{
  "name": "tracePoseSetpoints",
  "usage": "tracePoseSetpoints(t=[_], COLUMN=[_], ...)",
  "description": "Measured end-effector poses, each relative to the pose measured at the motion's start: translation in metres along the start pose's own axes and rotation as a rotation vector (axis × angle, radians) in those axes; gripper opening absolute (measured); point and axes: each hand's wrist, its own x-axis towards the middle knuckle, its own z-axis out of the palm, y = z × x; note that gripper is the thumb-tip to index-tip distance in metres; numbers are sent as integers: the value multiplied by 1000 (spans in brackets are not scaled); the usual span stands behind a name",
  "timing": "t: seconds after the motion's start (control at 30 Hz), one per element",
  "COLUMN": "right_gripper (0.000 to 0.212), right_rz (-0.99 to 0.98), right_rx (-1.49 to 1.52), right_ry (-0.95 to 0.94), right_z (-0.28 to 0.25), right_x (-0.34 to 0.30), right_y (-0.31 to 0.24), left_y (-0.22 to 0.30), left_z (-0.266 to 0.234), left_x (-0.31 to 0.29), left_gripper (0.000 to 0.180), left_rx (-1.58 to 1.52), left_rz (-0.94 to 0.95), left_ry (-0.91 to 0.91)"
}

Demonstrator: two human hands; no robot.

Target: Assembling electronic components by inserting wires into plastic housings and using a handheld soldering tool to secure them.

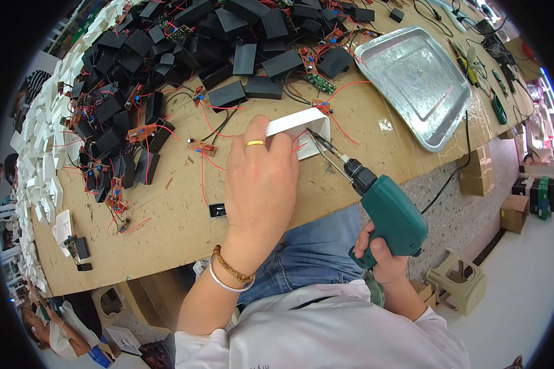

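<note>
My left hand [258,178] is closed around a white plastic casing [298,120], tilted above the table with its hollow side toward the right. Thin red wire ends show inside the casing. A green pistol-shaped soldering gun [395,215] is gripped by its handle in my right hand [385,259]. Its metal tip reaches into the casing's opening, close to the red wires; whether they touch I cannot tell. Just beyond the casing lies a small orange circuit board [322,106] with red wires. A small black part [217,210] rests left of my left wrist.
Black boxes [228,95] with wired circuit boards are heaped across the far side of the cardboard-covered table [166,246]. White casings [40,178] pile along the left edge. A metal tray [406,80] lies at the far right, with pliers [468,67] beyond it. A black cord [446,190] hangs at the right.
</note>
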Motion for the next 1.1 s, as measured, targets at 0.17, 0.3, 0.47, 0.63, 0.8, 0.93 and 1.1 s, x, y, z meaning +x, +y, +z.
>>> tracePoseSetpoints(t=[0.17, 0.3, 0.47, 0.63, 0.8, 0.93, 1.1], right_gripper=[42, 44, 41, 46, 49, 63, 63], right_rz=[33, 55, -7, -22, -39, 48, 57], right_rx=[-7, 13, 9, 4, -6, -37, -33], right_ry=[33, 25, -3, -37, -48, 32, 22], right_z=[3, 1, 1, -1, -3, -2, -2], right_x=[1, -1, -1, 0, -4, -7, -9], right_y=[-5, -2, -1, 1, 2, 0, -2], left_y=[0, -1, 0, 0, 0, 0, 0], left_z=[0, 0, 0, -1, 0, 0, 0], left_x=[0, 0, 0, 0, 0, 1, 0], left_gripper=[15, 15, 14, 14, 15, 15, 15], left_rx=[1, 1, -7, -4, 9, 11, 15], left_rz=[-10, -2, -11, -13, -1, -8, -3], left_ry=[-19, -18, -21, -27, -16, -20, -12])
